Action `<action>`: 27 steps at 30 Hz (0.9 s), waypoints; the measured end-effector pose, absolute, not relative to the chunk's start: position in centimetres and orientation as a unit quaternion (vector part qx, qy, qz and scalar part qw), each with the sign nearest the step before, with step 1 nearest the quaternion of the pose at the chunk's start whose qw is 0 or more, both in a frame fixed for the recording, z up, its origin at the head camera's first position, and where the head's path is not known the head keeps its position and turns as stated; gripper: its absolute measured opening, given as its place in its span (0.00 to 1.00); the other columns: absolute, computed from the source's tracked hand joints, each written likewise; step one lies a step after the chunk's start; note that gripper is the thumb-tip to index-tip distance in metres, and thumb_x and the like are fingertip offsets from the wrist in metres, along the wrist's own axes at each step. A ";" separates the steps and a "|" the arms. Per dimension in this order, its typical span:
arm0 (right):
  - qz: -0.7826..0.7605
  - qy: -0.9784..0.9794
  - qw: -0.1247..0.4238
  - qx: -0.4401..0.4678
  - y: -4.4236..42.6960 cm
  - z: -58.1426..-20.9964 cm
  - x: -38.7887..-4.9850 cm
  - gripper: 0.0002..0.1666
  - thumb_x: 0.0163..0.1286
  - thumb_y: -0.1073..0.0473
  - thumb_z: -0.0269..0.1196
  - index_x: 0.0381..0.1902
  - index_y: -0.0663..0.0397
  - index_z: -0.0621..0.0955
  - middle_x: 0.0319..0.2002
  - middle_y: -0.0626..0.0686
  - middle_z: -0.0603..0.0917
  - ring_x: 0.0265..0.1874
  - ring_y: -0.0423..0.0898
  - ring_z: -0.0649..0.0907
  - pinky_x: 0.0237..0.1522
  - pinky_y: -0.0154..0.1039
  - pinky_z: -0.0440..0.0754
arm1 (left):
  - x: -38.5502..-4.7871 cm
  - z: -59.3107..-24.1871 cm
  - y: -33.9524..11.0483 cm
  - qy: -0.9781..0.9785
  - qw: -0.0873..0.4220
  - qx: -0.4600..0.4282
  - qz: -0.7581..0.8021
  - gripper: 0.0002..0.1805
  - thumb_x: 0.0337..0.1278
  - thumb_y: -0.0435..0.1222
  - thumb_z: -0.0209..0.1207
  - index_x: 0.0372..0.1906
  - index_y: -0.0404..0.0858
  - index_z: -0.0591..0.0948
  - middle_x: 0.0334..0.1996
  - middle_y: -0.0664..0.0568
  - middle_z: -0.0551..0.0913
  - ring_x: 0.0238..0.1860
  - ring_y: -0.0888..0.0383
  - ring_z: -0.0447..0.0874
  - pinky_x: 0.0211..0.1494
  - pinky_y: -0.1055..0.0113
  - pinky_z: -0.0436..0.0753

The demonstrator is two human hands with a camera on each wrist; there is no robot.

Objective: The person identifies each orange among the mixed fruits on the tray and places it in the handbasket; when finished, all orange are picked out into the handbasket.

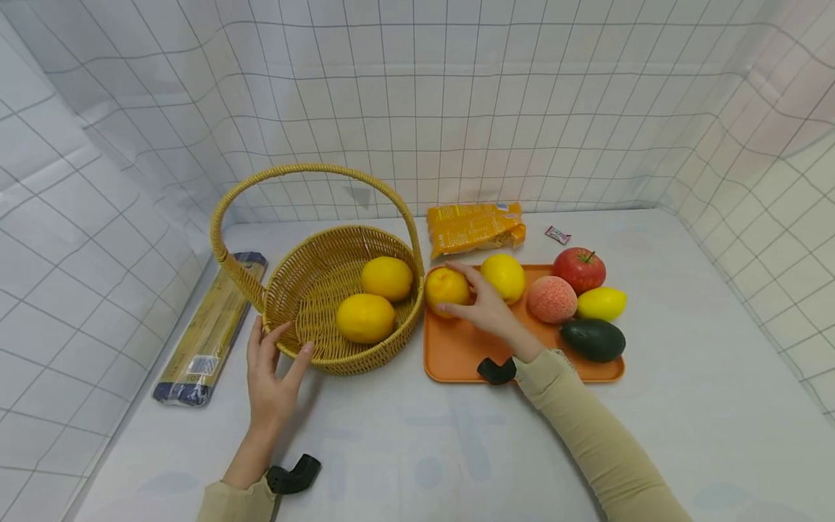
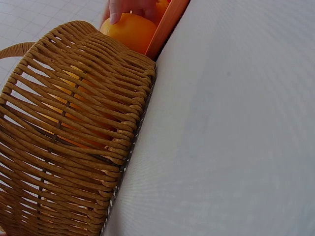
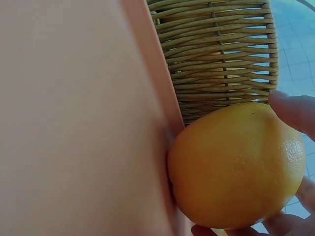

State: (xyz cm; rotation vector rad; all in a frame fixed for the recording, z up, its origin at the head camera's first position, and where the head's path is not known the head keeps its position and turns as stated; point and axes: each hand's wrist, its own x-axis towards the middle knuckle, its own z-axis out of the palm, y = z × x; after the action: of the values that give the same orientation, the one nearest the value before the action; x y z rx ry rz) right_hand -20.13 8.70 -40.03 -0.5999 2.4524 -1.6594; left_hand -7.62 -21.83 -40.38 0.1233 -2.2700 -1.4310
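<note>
With thumb and fingers spread to either side, my right hand (image 1: 483,304) holds a yellow-orange fruit (image 1: 446,288) at the left end of an orange tray (image 1: 450,362). In the right wrist view this fruit (image 3: 236,167) is large and rounded, with the thumb (image 3: 295,110) on its upper side. My left hand (image 1: 270,377) touches the front-left rim of a wicker basket (image 1: 355,366), its fingers spread and loosely bent. Two similar yellow-orange fruits lie inside, a front one (image 1: 366,318) and a rear one (image 1: 387,278). The left wrist view shows the basket's woven side (image 2: 74,132) but not the left hand.
On the tray are a yellow fruit (image 1: 503,278), a rough pink fruit (image 1: 552,299), a red apple (image 1: 579,270), a lemon (image 1: 601,304) and a dark green fruit (image 1: 593,340). An orange packet (image 1: 475,228) and small wrapper (image 1: 557,235) lie behind; a long package (image 1: 212,326) lies left.
</note>
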 end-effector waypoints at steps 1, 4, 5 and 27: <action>-0.546 0.812 0.058 -0.199 8.7 -40.6 -20.5 0.43 0.58 0.57 0.68 0.69 0.54 0.62 0.67 0.55 0.63 0.64 0.53 0.64 0.66 0.53 0.60 | -7.4 -39.9 -21.6 -0.823 0.225 0.045 -0.519 0.24 0.56 0.28 0.59 0.58 0.26 0.70 0.72 0.39 0.46 0.69 0.43 0.52 0.68 0.50 0.59; -0.540 0.816 0.054 -0.200 8.7 -41.4 -20.9 0.45 0.58 0.55 0.69 0.70 0.52 0.61 0.68 0.53 0.63 0.63 0.51 0.65 0.65 0.52 0.61 | -7.3 -39.5 -21.3 -0.824 0.224 0.046 -0.518 0.24 0.56 0.28 0.59 0.58 0.26 0.71 0.72 0.38 0.46 0.69 0.43 0.52 0.68 0.52 0.60; -0.540 0.816 0.054 -0.201 8.7 -41.5 -20.9 0.46 0.57 0.55 0.69 0.70 0.52 0.61 0.68 0.53 0.62 0.63 0.52 0.65 0.65 0.52 0.61 | -7.3 -39.5 -21.3 -0.824 0.224 0.047 -0.518 0.24 0.56 0.28 0.59 0.58 0.26 0.71 0.72 0.38 0.46 0.69 0.43 0.52 0.68 0.53 0.60; -0.523 0.830 0.067 -0.181 8.6 -41.8 -21.0 0.51 0.56 0.51 0.70 0.72 0.46 0.57 0.69 0.54 0.60 0.61 0.53 0.67 0.64 0.53 0.62 | -7.2 -39.4 -21.3 -0.825 0.222 0.047 -0.518 0.24 0.57 0.29 0.58 0.58 0.26 0.70 0.72 0.39 0.46 0.69 0.44 0.52 0.69 0.55 0.60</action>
State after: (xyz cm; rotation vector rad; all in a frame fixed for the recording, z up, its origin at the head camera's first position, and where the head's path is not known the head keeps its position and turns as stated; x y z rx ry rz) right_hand -20.97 8.62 -41.84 -0.5457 2.5019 -1.5775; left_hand -7.23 -21.26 -39.39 0.1312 -2.2800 -1.4303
